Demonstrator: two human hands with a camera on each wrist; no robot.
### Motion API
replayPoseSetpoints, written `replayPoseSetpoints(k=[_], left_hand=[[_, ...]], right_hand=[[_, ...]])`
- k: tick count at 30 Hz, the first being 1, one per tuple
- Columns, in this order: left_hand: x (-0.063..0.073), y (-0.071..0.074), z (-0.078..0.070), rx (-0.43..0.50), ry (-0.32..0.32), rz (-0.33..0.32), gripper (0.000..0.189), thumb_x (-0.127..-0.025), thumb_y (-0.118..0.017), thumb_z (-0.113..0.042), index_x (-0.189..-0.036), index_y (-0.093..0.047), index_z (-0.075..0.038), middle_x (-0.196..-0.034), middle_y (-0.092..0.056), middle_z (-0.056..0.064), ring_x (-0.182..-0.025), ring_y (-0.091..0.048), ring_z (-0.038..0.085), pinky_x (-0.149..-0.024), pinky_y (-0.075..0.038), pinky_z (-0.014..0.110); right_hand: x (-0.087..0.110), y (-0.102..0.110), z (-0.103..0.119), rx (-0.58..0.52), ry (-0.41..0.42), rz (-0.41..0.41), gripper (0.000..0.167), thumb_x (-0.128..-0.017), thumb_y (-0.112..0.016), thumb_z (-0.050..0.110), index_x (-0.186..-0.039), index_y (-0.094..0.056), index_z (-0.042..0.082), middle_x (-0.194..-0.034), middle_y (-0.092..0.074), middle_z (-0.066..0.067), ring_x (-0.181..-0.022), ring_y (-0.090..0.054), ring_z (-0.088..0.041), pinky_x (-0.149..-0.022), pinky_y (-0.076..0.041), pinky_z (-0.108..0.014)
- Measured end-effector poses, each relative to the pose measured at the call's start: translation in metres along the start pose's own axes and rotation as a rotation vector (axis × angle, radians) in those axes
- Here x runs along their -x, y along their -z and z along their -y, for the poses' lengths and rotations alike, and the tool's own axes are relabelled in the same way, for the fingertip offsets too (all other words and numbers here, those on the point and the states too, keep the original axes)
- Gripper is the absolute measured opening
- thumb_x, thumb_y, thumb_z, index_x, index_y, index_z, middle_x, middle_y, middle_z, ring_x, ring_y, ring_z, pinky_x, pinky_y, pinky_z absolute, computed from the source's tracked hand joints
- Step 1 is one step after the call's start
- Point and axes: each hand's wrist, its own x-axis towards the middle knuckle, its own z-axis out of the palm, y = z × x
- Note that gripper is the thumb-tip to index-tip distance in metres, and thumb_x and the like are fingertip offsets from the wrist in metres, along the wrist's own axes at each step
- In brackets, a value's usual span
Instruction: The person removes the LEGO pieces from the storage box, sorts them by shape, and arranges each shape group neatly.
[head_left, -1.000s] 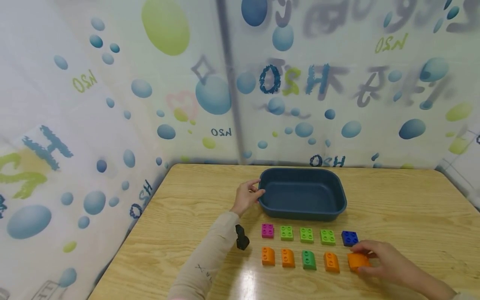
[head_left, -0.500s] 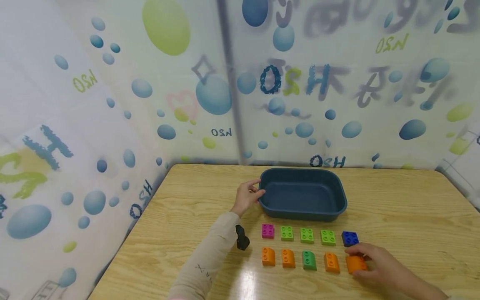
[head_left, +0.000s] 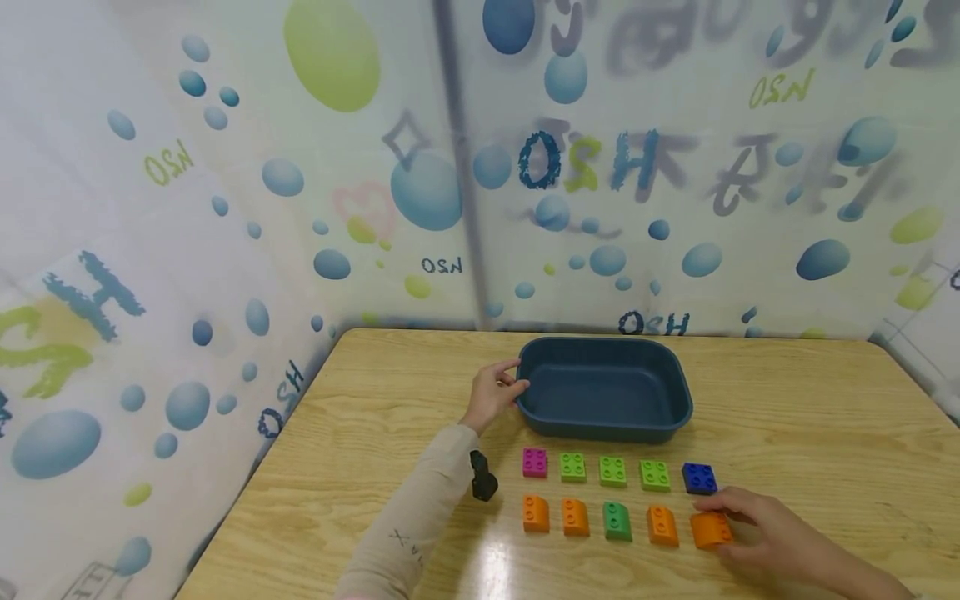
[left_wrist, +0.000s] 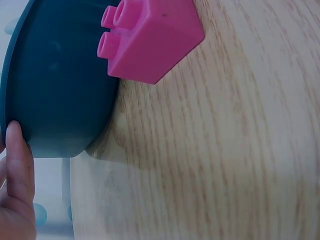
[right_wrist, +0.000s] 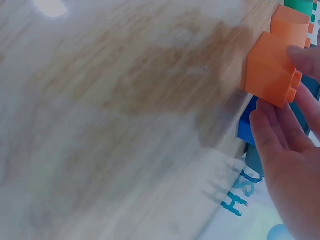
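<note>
On the left, my left hand [head_left: 492,394] holds the left rim of a dark blue plastic tub [head_left: 603,432], its thumb and fingers around the edge. At the front right, my right hand [head_left: 768,533] has its thumb and fingers curled about an orange toy building block [head_left: 709,531]. That block rests on its side at the end of the front row, studs facing right. In the right wrist view the thumb [right_wrist: 306,59] overlaps the orange block [right_wrist: 270,75], the other fingers lying beside it. A blue block [head_left: 700,478] sits just behind this hand.
Behind, a row has a magenta block [head_left: 535,462] and several lime blocks [head_left: 612,471]. The front row holds orange blocks [head_left: 575,517] and a green block [head_left: 617,520]. A black device [head_left: 483,477] is at the left wrist. Printed curtains [head_left: 555,250] border the wooden table [head_left: 810,400].
The orange block at the right end has shifted slightly left and turned, so its studs show. My right thumb has drawn back a little from it. My left hand and the tub stay put.
</note>
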Motion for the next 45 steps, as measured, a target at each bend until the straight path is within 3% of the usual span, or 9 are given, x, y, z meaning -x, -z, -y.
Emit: replayPoseSetpoints(k=[8,12,15,18,28,32,35,42,45], left_hand=[[0.001,0.001,0.001,0.009,-0.009,0.007,0.043,-0.080,-0.064,-0.005,-0.122,-0.053,0.000,-0.071,-0.057,0.017,-0.051,-0.057,0.035,-0.054,-0.051,0.048],[0.001,0.001,0.002,0.012,-0.028,0.008,0.043,-0.080,-0.064,-0.005,-0.121,-0.053,0.002,-0.072,-0.057,0.020,-0.046,-0.056,0.026,-0.052,-0.051,0.048],[0.001,0.001,0.002,0.004,-0.021,0.007,0.043,-0.081,-0.064,-0.005,-0.121,-0.053,0.001,-0.070,-0.057,0.017,-0.050,-0.056,0.034,-0.053,-0.051,0.047],[0.001,0.001,0.001,-0.001,-0.008,0.009,0.042,-0.081,-0.063,-0.004,-0.122,-0.053,0.001,-0.068,-0.057,0.013,-0.057,-0.056,0.042,-0.054,-0.051,0.047],[0.000,0.001,0.002,0.002,0.008,0.009,0.043,-0.081,-0.063,-0.004,-0.122,-0.052,0.000,-0.068,-0.056,0.009,-0.060,-0.057,0.044,-0.056,-0.051,0.048],[0.000,0.001,0.002,0.006,0.008,0.011,0.043,-0.081,-0.063,-0.005,-0.122,-0.053,-0.001,-0.068,-0.055,0.009,-0.060,-0.057,0.044,-0.056,-0.051,0.048],[-0.001,0.001,0.002,0.010,0.007,0.012,0.043,-0.081,-0.063,-0.005,-0.122,-0.053,-0.001,-0.068,-0.055,0.009,-0.060,-0.057,0.044,-0.056,-0.052,0.048],[-0.002,0.000,0.003,0.011,0.007,0.018,0.043,-0.081,-0.064,-0.006,-0.122,-0.053,-0.001,-0.067,-0.054,0.008,-0.061,-0.057,0.043,-0.056,-0.052,0.046],[-0.002,0.001,0.002,0.010,0.005,0.015,0.043,-0.081,-0.064,-0.005,-0.122,-0.053,-0.001,-0.068,-0.054,0.008,-0.061,-0.057,0.043,-0.055,-0.052,0.046]], right_hand=[[0.002,-0.005,-0.002,-0.058,0.023,-0.057,0.027,-0.076,-0.069,0.018,-0.097,-0.059,0.003,-0.093,-0.058,0.002,-0.085,-0.050,0.005,-0.065,-0.050,-0.019],[0.003,-0.009,0.003,-0.066,-0.076,-0.086,0.028,-0.076,-0.069,0.021,-0.095,-0.059,0.003,-0.091,-0.057,0.003,-0.080,-0.049,0.005,-0.063,-0.050,-0.019],[0.002,-0.011,0.005,-0.081,-0.173,-0.082,0.030,-0.076,-0.069,0.025,-0.095,-0.058,0.004,-0.092,-0.056,0.001,-0.078,-0.049,0.004,-0.063,-0.050,-0.019],[0.002,-0.011,0.006,-0.099,-0.209,-0.065,0.033,-0.077,-0.068,0.027,-0.097,-0.056,0.003,-0.094,-0.055,-0.002,-0.079,-0.049,0.004,-0.064,-0.049,-0.020],[0.004,-0.001,-0.003,-0.169,0.023,-0.031,0.028,-0.079,-0.066,0.013,-0.102,-0.056,0.000,-0.099,-0.055,0.003,-0.088,-0.051,0.004,-0.067,-0.051,-0.020],[0.004,0.000,-0.003,-0.185,0.027,-0.018,0.022,-0.081,-0.063,0.010,-0.099,-0.058,0.000,-0.098,-0.054,0.005,-0.087,-0.051,0.004,-0.066,-0.052,-0.025],[0.004,-0.002,0.001,-0.147,-0.025,-0.039,0.020,-0.081,-0.063,0.015,-0.097,-0.059,0.002,-0.095,-0.055,0.004,-0.084,-0.051,0.004,-0.065,-0.052,-0.024],[0.006,-0.008,0.012,-0.099,-0.308,-0.098,0.028,-0.078,-0.068,0.027,-0.090,-0.059,0.003,-0.091,-0.055,-0.005,-0.077,-0.052,0.003,-0.066,-0.051,-0.023],[0.006,-0.011,0.015,-0.076,-0.366,-0.128,0.030,-0.076,-0.069,0.029,-0.088,-0.058,0.004,-0.089,-0.055,-0.005,-0.077,-0.053,0.000,-0.067,-0.051,-0.025]])
